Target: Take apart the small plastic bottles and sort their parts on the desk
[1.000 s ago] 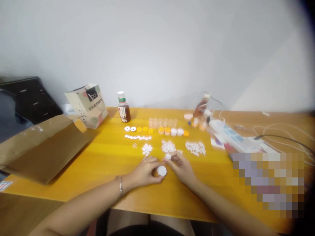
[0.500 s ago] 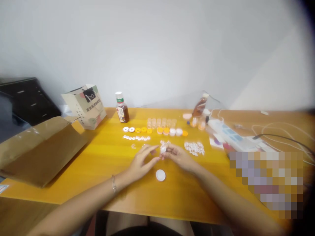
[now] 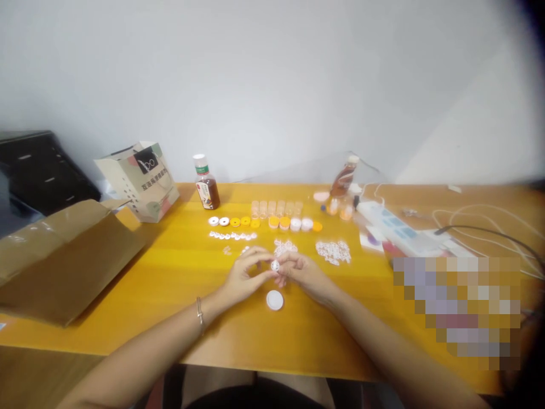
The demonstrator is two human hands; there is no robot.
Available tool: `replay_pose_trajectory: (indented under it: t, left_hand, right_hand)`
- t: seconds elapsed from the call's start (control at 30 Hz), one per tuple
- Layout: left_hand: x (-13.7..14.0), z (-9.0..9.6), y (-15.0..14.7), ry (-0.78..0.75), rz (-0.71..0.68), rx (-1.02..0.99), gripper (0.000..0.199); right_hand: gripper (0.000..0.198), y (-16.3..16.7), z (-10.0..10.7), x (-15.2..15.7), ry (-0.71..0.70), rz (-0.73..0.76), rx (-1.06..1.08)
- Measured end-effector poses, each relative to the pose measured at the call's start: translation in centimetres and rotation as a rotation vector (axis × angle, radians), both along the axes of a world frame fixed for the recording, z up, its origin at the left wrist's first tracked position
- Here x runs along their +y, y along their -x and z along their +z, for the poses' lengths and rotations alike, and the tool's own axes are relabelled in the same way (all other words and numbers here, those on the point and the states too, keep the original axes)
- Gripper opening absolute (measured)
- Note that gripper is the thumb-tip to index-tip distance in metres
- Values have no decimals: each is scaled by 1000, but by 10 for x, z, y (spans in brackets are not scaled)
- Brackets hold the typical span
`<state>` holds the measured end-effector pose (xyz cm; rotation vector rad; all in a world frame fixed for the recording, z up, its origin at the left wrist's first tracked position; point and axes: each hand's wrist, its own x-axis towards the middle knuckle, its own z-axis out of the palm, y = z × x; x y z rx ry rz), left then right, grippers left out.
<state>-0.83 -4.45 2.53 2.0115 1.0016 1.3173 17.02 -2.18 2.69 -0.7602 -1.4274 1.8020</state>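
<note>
My left hand [image 3: 244,276] and my right hand [image 3: 303,274] meet above the yellow table [image 3: 179,284], fingertips pinching one small white round piece [image 3: 275,265] between them. A white round cap [image 3: 275,300] lies on the table just below the hands. Behind them lie piles of small white pieces [image 3: 333,251], a row of white and yellow rings [image 3: 233,221], yellow and white caps [image 3: 293,224] and small clear vials [image 3: 276,208].
A brown bottle [image 3: 205,189] and a paper gift bag [image 3: 138,180] stand at the back left. An open cardboard box [image 3: 63,255] lies left. A tilted bottle [image 3: 343,180], a white power strip [image 3: 395,227] and cables [image 3: 489,233] are at the right.
My left hand let the white cap rest on the table and rose to join the right hand; both now pinch the small white piece a little higher.
</note>
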Motion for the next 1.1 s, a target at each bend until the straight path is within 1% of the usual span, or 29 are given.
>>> replay_pose_trajectory:
  t: [0.1, 0.23, 0.43, 0.6, 0.7, 0.83, 0.97, 1.1]
  left_hand:
    - [-2, 0, 2, -68, -11, 10, 21]
    - [-3, -4, 4, -154, -9, 48, 19]
    - [3, -12, 8, -325, 26, 231, 26]
    - [10, -20, 9, -475, 38, 348, 26]
    - [11, -24, 9, -496, 54, 387, 26]
    - [8, -22, 7, -508, 62, 432, 27]
    - [5, -19, 5, -535, 55, 433, 26]
    - [5, -20, 3, -537, 51, 423, 29]
  right_hand:
    - [26, 3, 0, -3, 4, -34, 22]
    - [23, 3, 0, -2, -20, -97, 5]
    - [21, 3, 1, -2, -74, -167, -84]
    - [24, 6, 0, -4, -121, -195, -136]
    - [21, 8, -1, -4, -142, -196, -145]
    - [17, 10, -2, -5, -169, -213, -161]
    - [15, 10, -1, -8, -202, -248, -214]
    - [12, 10, 2, -10, -206, -279, -247]
